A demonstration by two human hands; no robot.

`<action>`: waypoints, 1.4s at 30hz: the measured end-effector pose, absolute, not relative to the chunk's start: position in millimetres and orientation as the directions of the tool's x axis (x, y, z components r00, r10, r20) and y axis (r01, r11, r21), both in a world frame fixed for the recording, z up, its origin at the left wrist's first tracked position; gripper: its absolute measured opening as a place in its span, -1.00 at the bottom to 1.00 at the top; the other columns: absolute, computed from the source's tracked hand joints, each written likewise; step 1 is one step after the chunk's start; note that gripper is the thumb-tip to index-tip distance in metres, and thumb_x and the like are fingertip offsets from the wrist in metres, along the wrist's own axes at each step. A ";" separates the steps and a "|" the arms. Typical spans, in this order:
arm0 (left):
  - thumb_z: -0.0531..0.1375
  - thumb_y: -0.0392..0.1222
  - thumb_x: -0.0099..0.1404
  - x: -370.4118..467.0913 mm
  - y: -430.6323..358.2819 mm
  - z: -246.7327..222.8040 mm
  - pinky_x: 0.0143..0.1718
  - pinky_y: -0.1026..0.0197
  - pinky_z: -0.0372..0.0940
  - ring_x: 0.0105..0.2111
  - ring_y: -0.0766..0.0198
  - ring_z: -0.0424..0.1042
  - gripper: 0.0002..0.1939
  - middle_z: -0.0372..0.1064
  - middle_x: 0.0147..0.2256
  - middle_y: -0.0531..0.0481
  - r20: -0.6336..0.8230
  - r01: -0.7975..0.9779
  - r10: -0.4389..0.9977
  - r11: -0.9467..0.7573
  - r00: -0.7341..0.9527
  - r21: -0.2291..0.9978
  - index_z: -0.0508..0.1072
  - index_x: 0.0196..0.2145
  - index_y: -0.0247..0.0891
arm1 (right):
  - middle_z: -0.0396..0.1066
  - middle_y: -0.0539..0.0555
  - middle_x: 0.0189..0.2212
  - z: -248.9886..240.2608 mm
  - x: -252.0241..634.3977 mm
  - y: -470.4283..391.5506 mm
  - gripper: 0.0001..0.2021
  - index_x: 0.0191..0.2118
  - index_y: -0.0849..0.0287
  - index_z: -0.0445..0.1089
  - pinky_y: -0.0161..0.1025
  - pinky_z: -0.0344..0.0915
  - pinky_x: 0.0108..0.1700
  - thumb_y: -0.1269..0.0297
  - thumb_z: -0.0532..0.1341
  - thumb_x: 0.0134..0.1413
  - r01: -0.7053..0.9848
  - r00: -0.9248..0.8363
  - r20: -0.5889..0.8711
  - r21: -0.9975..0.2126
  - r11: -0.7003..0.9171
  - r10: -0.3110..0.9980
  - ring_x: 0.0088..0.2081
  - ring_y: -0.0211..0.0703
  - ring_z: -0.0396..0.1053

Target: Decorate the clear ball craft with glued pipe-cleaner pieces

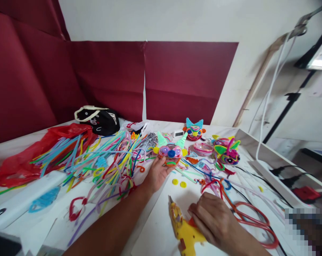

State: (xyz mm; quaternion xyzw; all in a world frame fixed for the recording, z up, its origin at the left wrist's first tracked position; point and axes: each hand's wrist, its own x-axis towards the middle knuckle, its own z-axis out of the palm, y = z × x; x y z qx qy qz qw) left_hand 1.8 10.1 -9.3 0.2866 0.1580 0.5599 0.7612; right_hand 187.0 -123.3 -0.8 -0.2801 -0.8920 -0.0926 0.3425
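Observation:
My left hand [157, 176] grips a small round animal face [172, 153] made of coiled pipe cleaners, with mint-green ears, lilac eyes and a blue nose. My right hand [215, 218] is closed, fingers curled together, and whatever is in it is hidden. Right beside and partly under it is a yellow hot glue gun [180, 224], its nozzle pointing away from me. Two small yellow coiled discs [179, 183] lie on the white table between the animal face and the glue gun.
Loose pipe cleaners [107, 153] and a red plastic bag [43, 154] cover the left side. Behind stand a blue-eared face [194, 128], a pink round piece [203, 149] and a colourful fish-like figure [227, 151]. Red-handled scissors [254, 217] and cables lie right, near a power strip [280, 181].

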 end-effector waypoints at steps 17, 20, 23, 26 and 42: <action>0.23 -0.23 0.30 -3.6 16.1 -9.5 0.12 -0.03 0.36 0.00 0.06 0.51 -0.74 0.55 -0.11 -0.16 -0.014 -0.764 0.955 0.245 0.296 0.597 0.43 -0.06 -0.32 | 0.33 0.00 -0.52 3.7 187.0 -123.5 -0.88 -0.20 0.21 0.29 -0.23 0.13 -0.37 0.48 0.03 0.30 0.561 -0.605 0.667 -0.029 0.827 0.434 -0.51 -0.23 0.22; 0.21 -0.23 0.31 -3.7 16.6 -9.2 0.11 -0.02 0.37 -0.01 0.07 0.51 -0.71 0.55 -0.11 -0.16 -0.005 -0.765 0.954 0.242 0.298 0.597 0.41 -0.02 -0.31 | 0.32 0.01 -0.53 3.1 187.0 -123.2 -0.89 -0.21 0.22 0.29 -0.22 0.12 -0.37 0.49 0.05 0.29 0.556 -0.611 0.668 -0.020 0.831 0.425 -0.51 -0.23 0.20; 0.22 -0.25 0.30 -3.6 16.8 -9.0 0.12 -0.03 0.36 -0.05 0.11 0.53 -0.71 0.56 -0.13 -0.10 0.027 -0.766 0.954 0.222 0.297 0.603 0.41 -0.02 -0.26 | 0.33 0.02 -0.52 3.1 186.4 -123.2 -0.89 -0.20 0.23 0.30 -0.21 0.10 -0.37 0.50 0.06 0.28 0.552 -0.613 0.671 -0.015 0.834 0.418 -0.50 -0.22 0.18; 0.25 -0.28 0.26 -3.5 15.9 -9.4 0.15 -0.06 0.32 -0.09 0.13 0.55 -0.75 0.56 -0.15 -0.05 0.071 -0.768 0.953 0.191 0.294 0.611 0.41 -0.09 -0.24 | 0.33 0.02 -0.53 3.6 185.9 -123.4 -0.89 -0.21 0.24 0.30 -0.21 0.09 -0.36 0.50 0.06 0.28 0.553 -0.610 0.673 -0.018 0.833 0.419 -0.50 -0.22 0.18; 0.31 -0.33 0.19 -2.8 10.1 -8.8 0.21 -0.19 0.21 0.00 0.04 0.51 -0.46 0.55 -0.17 -0.01 0.200 -0.748 0.916 0.142 0.348 0.648 0.26 0.09 -0.15 | 0.34 0.02 -0.53 2.8 186.9 -123.6 -0.89 -0.26 0.25 0.32 -0.20 0.10 -0.37 0.50 0.07 0.27 0.548 -0.615 0.667 -0.019 0.836 0.419 -0.50 -0.22 0.17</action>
